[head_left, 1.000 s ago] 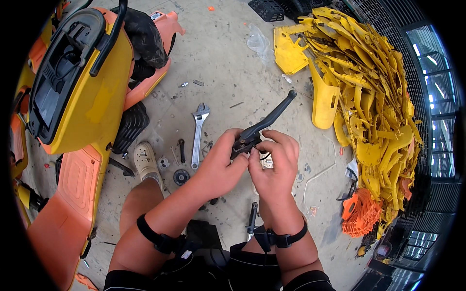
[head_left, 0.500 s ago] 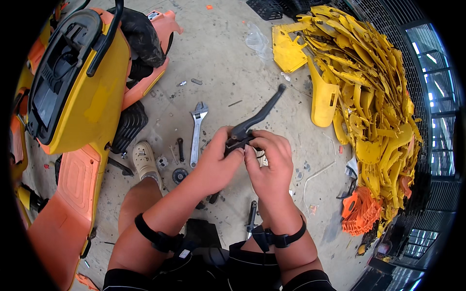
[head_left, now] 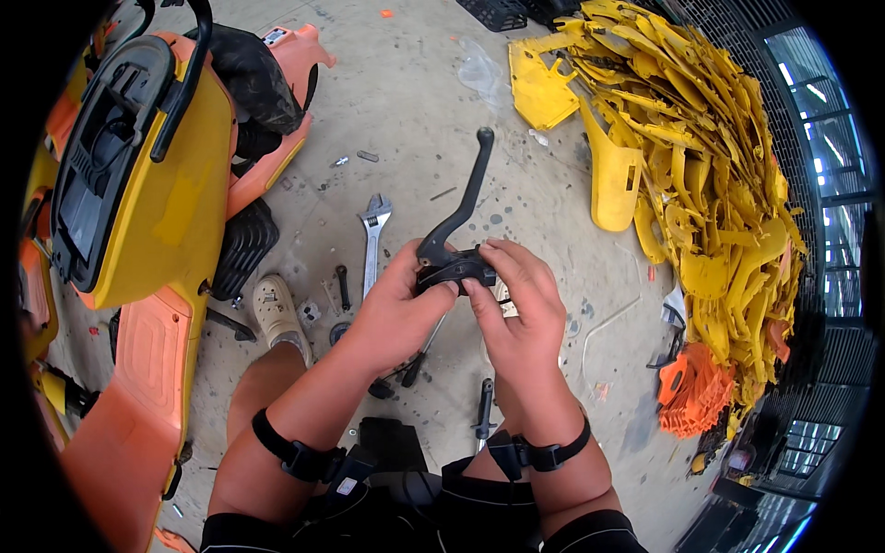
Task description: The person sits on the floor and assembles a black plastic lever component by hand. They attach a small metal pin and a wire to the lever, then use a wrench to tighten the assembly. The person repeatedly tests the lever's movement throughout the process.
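Note:
Between my two hands is a black brake lever (head_left: 458, 214) with its bracket, held above the concrete floor. Its long curved blade points away from me, with the rounded tip at the far end. My left hand (head_left: 406, 300) is closed round the left side of the bracket, thumb on top. With thumb and fingers, my right hand (head_left: 521, 300) pinches the bracket's right end. Part of the bracket is hidden by my fingers. Just left of the hands, an adjustable wrench (head_left: 373, 241) lies on the floor.
A yellow and orange scooter (head_left: 171, 207) stands at the left. Yellow plastic panels (head_left: 701, 175) are heaped at the right, with orange parts (head_left: 698, 392) at their near end. A small wrench (head_left: 343, 288), a screwdriver (head_left: 415, 369) and a black-handled tool (head_left: 484, 410) lie near my feet.
The brake lever has turned counterclockwise, its tip swinging left and farther away. More of the bracket now shows between my hands, which still grip it.

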### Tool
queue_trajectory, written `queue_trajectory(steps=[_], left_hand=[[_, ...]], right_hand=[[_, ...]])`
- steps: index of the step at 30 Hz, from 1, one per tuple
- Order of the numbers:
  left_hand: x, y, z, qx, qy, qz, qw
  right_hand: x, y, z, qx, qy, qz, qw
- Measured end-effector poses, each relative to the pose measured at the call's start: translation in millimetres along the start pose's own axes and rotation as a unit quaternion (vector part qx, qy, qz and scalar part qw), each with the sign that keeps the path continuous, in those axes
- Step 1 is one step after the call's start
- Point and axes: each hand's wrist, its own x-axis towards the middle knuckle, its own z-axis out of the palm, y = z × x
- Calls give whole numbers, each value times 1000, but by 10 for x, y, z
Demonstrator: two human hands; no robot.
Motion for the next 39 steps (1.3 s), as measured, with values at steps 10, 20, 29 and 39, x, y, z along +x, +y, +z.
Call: queue_trajectory(steps=[10,20,29,39], left_hand=[[-10,39,17,4,1,33,999],[-29,129,-43,14,-14,71,997],[-29,143,-66,-9,-13,55,998],[-34,106,-29,-6,28,93,995]], right_hand=[[15,-43,8,-58,43,-78,994],[26,-95,8,-94,65,-107,988],[16,-94,36,-108,68,-119,985],[36,-112,64,-73,63,-113,989]])
